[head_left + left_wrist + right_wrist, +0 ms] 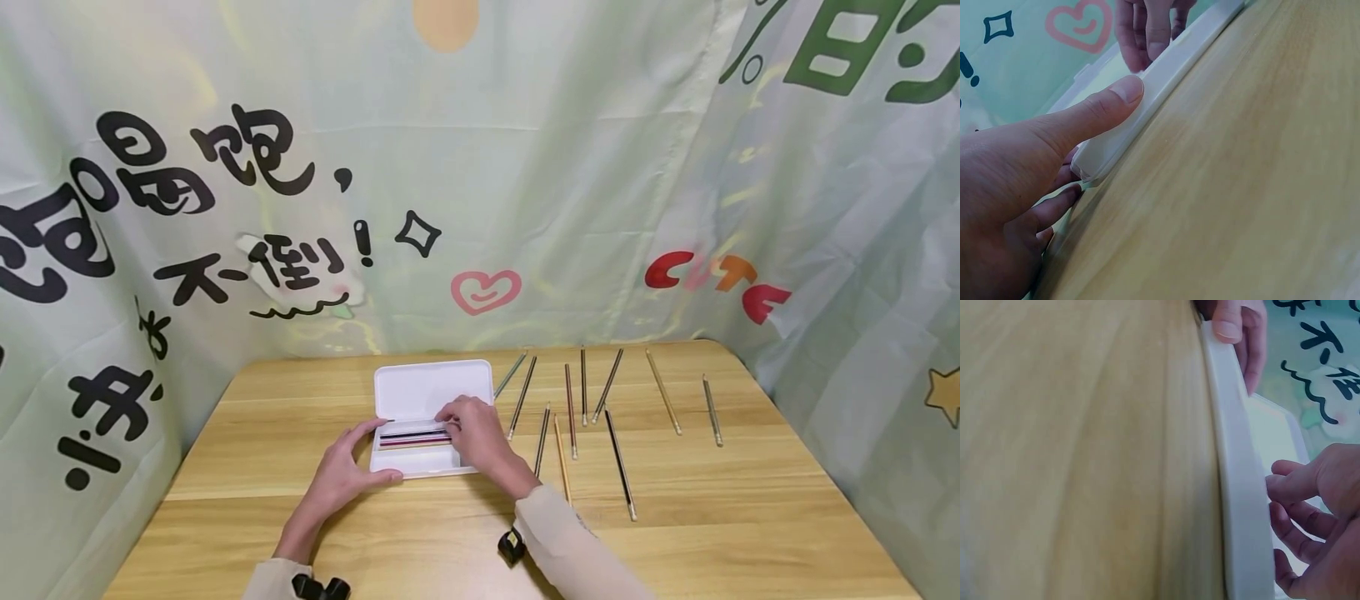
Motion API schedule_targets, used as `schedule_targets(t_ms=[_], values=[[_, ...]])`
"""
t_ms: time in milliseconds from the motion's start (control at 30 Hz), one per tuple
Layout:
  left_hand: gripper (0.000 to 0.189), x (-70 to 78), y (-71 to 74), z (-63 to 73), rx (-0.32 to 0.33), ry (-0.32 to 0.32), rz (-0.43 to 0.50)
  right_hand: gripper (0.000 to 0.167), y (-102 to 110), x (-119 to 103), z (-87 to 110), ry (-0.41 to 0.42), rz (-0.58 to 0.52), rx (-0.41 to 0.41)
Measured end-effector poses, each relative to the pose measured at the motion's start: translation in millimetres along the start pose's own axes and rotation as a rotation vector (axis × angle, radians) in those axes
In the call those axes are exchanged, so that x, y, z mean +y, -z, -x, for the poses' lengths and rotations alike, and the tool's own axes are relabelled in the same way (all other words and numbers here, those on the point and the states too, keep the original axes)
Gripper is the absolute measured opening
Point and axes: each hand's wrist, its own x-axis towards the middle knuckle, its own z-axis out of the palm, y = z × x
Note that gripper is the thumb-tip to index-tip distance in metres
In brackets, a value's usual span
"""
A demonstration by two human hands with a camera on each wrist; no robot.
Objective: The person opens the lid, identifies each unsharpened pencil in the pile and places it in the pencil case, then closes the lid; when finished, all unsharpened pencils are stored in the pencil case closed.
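A white pencil case (433, 392) lies with its lid raised on the table. Several pencils (412, 444), dark, reddish and yellowish, lie side by side in its tray. My left hand (339, 469) grips the case at its left end, the thumb on the front wall and the other fingers toward the back corner. Over the right part of the tray is my right hand (478, 435), fingers bent down among the pencils. In the right wrist view the front wall partly hides the right fingertips (1280, 481), so whether they pinch a pencil does not show.
To the right of the case, several loose pencils lie spread over the wooden table (750, 517), among them a black pencil (621, 467), a yellow pencil (663, 392) and a grey pencil (712, 410). A printed curtain (570, 192) hangs behind the table and at its sides.
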Motion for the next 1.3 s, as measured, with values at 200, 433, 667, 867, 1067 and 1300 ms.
schedule_targets(t_ms=[200, 433, 667, 867, 1067, 1300], values=[[0.093, 0.2, -0.2, 0.1, -0.005, 0.01, -0.002, 0.023, 20.4, 5.2, 5.2, -0.014, -0.109, 0.037], [0.092, -1.3, -0.7, 1.1, 0.001, 0.001, 0.002, 0.021, 48.6, 10.7, 21.5, -0.032, -0.157, 0.067], [0.093, -1.6, -0.9, 1.2, 0.003, 0.0, 0.013, 0.027, 80.2, 29.2, 29.6, -0.066, -0.156, 0.173], [0.093, -1.3, -0.2, 0.7, 0.0, 0.003, 0.016, 0.035, 104.8, 58.2, 34.7, -0.101, -0.121, 0.219], [0.094, -1.1, 0.0, 0.5, 0.004, 0.007, 0.007, 0.034, 131.9, 86.4, 35.9, -0.18, -0.099, 0.279], [0.094, -0.3, 0.8, 0.1, 0.003, 0.008, 0.01, 0.033, 155.7, 123.0, 38.0, -0.33, -0.042, 0.294]])
